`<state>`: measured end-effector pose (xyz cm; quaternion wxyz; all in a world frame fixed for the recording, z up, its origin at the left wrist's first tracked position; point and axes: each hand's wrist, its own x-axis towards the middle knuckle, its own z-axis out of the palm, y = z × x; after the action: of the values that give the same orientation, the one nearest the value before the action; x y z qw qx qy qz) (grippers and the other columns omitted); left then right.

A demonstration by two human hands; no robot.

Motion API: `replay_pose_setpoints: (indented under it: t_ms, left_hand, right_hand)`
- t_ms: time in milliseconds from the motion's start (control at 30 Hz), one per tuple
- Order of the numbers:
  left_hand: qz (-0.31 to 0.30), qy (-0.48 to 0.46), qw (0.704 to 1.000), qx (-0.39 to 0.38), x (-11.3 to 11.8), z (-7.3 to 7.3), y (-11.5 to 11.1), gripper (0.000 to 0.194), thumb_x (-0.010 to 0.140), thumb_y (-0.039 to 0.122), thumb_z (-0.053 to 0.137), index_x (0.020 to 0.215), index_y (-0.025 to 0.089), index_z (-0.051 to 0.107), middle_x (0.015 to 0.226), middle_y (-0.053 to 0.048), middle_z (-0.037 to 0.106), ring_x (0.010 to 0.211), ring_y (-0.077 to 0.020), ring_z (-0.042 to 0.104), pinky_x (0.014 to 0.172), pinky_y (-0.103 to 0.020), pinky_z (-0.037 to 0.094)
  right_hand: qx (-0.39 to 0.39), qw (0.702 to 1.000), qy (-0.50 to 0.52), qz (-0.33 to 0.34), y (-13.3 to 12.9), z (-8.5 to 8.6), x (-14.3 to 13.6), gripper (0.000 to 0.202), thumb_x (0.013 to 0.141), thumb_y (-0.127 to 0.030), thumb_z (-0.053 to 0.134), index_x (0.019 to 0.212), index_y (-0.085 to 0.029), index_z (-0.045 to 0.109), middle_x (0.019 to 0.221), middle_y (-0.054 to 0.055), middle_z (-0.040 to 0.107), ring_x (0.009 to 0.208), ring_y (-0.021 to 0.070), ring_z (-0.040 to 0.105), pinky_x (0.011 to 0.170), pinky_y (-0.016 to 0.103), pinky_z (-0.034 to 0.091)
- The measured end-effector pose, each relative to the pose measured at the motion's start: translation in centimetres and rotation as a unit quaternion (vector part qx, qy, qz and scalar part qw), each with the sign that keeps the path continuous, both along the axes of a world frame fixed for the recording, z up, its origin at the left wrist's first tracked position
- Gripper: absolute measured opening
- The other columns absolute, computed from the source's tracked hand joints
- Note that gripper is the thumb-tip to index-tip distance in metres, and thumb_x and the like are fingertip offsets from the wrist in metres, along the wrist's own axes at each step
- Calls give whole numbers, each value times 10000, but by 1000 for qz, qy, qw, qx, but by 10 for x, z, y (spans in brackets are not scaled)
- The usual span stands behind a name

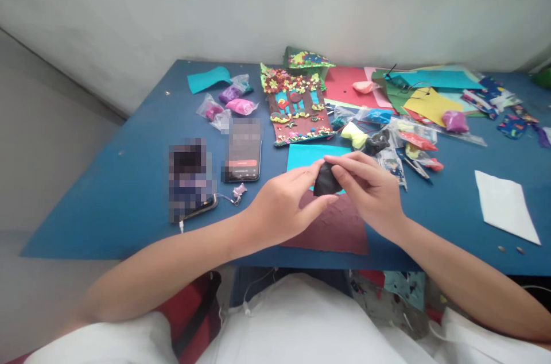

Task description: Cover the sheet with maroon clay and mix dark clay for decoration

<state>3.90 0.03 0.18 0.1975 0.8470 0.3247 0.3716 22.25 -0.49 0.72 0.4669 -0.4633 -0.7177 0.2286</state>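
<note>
fingers of the left hand (pixel 279 203) curl against the left side of a black piece (pixel 326 181), the thumb along its lower edge, while those of the right hand (pixel 376 192) pinch its upper right; both grasp it together, above a brown sheet (pixel 329 232) and a bright blue sheet (pixel 312 154) near the front of the blue surface (pixel 142 180). at far left is a blurred-out device (pixel 191 186) with a white cable (pixel 181 227) at its lower end; behind it, a turquoise strip (pixel 209 80), then a bagged pink lump (pixel 241 106) and, nearer, a phone (pixel 244 151). next stands out a decorated panel (pixel 301 117), dotted with small coloured shapes, behind the hands. farther right come a bagged blue lump (pixel 379 116), a yellow sheet (pixel 430 104), a bagged magenta lump (pixel 455 121) and, well apart from the right hand, a white paper (pixel 508 209).
</note>
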Motion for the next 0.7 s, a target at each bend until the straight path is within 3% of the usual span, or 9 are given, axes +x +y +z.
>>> replay_pose_setpoints:
  t_ms: [167,300,400,500,600,700]
  left_hand:
    - [15,-74,992,-100,0,5,3,366,878,330,644,1173,116,676,950,-89,760,771,-170,697,702,-263,585]
    - [14,-166,951,-262,2,14,7,345,828,323,686,1120,141,699,917,-65,766,776,-171,705,618,-230,556]
    - [7,-209,916,-342,2,17,12,382,784,272,715,1134,125,677,998,-90,764,886,-204,718,698,-260,574]
    - [-3,-223,900,-374,1,17,16,411,733,231,747,1120,119,666,1031,-100,757,912,-205,712,760,-283,577]
    - [-40,-206,878,-430,-1,19,19,359,773,314,718,1074,121,682,1008,-100,750,830,-185,711,616,-237,557]
    - [-65,-182,861,-470,-2,21,21,330,817,421,668,950,124,723,856,-71,744,693,-147,685,520,-207,506]
  right_hand:
    - [-21,998,-1,60,1,3,4,304,946,-378,540,1196,-295,694,1004,58,670,913,175,633,772,307,551]
    - [-107,989,60,80,2,5,5,410,934,-509,522,1257,-280,633,997,51,661,762,135,625,660,272,557]
    - [-173,971,135,94,5,5,4,429,901,-595,526,1068,-230,675,797,14,666,620,114,611,557,245,533]
    - [-185,970,139,72,8,5,3,419,836,-608,614,835,-191,658,647,-4,641,554,111,602,507,229,502]
    - [-179,974,131,51,8,7,1,414,805,-602,655,796,-187,641,593,-15,629,509,105,585,485,226,489]
    - [-190,969,146,56,7,7,0,407,795,-592,670,789,-186,638,622,-10,648,508,102,592,481,225,489]
